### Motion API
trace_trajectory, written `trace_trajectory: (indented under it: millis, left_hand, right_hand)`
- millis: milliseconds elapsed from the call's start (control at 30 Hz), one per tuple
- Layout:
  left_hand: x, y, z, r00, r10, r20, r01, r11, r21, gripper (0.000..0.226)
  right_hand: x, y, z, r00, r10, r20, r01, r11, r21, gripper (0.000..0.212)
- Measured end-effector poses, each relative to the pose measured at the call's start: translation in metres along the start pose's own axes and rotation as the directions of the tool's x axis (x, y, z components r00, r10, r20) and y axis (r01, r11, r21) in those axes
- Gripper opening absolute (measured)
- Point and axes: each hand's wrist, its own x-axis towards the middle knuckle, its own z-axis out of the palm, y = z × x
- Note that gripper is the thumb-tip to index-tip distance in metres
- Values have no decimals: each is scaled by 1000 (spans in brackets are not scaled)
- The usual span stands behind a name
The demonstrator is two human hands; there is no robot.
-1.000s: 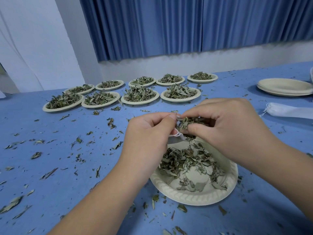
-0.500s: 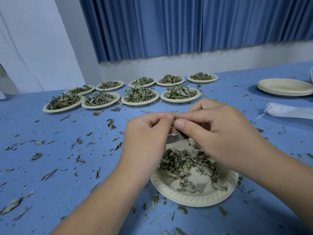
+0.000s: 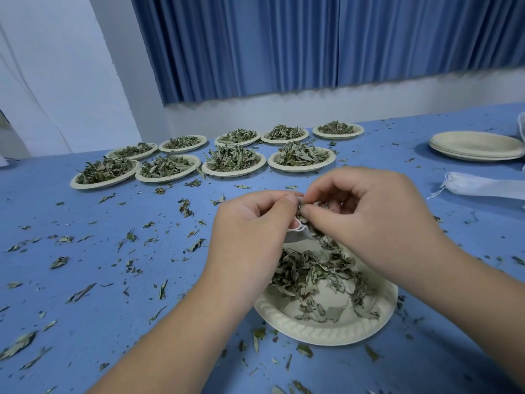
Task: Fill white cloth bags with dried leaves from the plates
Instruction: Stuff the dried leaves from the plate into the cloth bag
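A cream paper plate (image 3: 326, 329) with a thin layer of dried leaves (image 3: 309, 270) lies on the blue table just below my hands. My left hand (image 3: 250, 231) pinches the mouth of a small white cloth bag (image 3: 297, 233), most of it hidden behind the hand. Directly beside it, my right hand (image 3: 369, 220) pinches a tuft of dried leaves at the bag's opening, above the plate. The two hands touch at the fingertips.
Several plates heaped with dried leaves (image 3: 234, 162) stand in two rows at the back. A stack of empty plates (image 3: 477, 145) sits at the far right, with a filled white bag (image 3: 483, 187) in front of it. Loose leaf bits (image 3: 127, 240) litter the table.
My right hand has brought its pinch of leaves in to the bag's mouth and stays pressed against my left hand's fingertips. The plate has not moved.
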Motion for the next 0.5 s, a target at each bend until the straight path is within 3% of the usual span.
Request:
trace_trajectory:
  millis: [167, 300, 500]
  left_hand:
    - [-1, 2, 0, 1000, -1, 12, 1, 1000, -20, 25]
    - [0, 4, -3, 1000, -17, -10, 17, 998, -62, 22]
    - [-3, 6, -1, 1000, -16, 6, 17, 995, -97, 19]
  right_hand:
    - [-1, -6, -3, 994, -106, 23, 108, 990, -93, 7]
    - [2, -10, -10, 988, -55, 146, 43, 996, 82, 17]
    - [6, -8, -12, 981, 27, 194, -70, 973, 220, 17]
